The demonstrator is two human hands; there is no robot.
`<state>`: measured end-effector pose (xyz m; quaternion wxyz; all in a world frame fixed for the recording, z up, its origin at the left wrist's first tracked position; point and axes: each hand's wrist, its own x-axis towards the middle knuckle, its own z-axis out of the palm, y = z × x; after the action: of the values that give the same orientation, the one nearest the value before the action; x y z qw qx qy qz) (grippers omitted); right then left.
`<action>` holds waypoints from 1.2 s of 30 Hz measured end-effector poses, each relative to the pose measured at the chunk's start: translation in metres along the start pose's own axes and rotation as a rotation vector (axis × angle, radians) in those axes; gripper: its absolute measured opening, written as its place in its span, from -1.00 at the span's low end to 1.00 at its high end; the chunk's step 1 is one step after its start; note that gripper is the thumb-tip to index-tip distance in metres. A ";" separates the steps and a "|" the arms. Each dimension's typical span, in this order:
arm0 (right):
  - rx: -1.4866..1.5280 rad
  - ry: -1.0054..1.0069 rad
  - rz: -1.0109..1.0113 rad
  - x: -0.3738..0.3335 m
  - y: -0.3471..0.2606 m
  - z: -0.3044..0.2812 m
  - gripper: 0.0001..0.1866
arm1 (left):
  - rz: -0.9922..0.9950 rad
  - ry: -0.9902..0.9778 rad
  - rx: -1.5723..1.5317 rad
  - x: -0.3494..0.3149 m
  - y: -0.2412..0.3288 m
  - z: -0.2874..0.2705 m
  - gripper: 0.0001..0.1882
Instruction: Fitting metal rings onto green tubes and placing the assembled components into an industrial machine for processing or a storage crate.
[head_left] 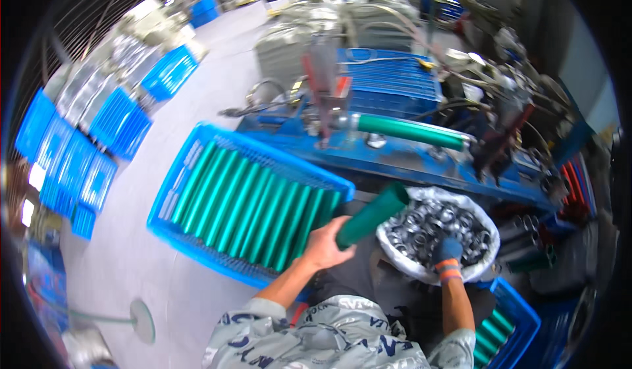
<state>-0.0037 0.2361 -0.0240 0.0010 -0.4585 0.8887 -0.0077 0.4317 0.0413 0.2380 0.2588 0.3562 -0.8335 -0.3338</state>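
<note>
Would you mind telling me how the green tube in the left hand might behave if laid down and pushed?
The green tube would probably roll, since its body is round. It looks stiff: gripped near one end by the left hand, it shows no bend. Its far end seems open, so it may be hollow and fairly light.

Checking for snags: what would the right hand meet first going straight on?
The gloved right hand would likely meet the metal rings in the round container; depth is unclear.
</note>
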 end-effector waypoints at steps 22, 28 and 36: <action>2.506 -0.179 0.088 -0.129 -0.104 -0.198 -0.20 | 0.196 -0.366 0.240 0.020 0.067 -0.025 -0.38; 2.198 -0.103 0.159 -0.131 -0.086 -0.213 -0.25 | 0.197 -0.348 0.211 0.017 0.071 -0.034 -0.36; 2.175 -0.084 -0.030 -0.145 -0.089 -0.227 0.32 | 0.256 -0.404 0.296 0.014 0.081 -0.036 -0.36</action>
<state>0.1507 0.3059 0.2033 0.4366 -0.2230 0.3996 -0.7746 0.4124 0.0595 0.3240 0.0723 0.2081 -0.9462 -0.2371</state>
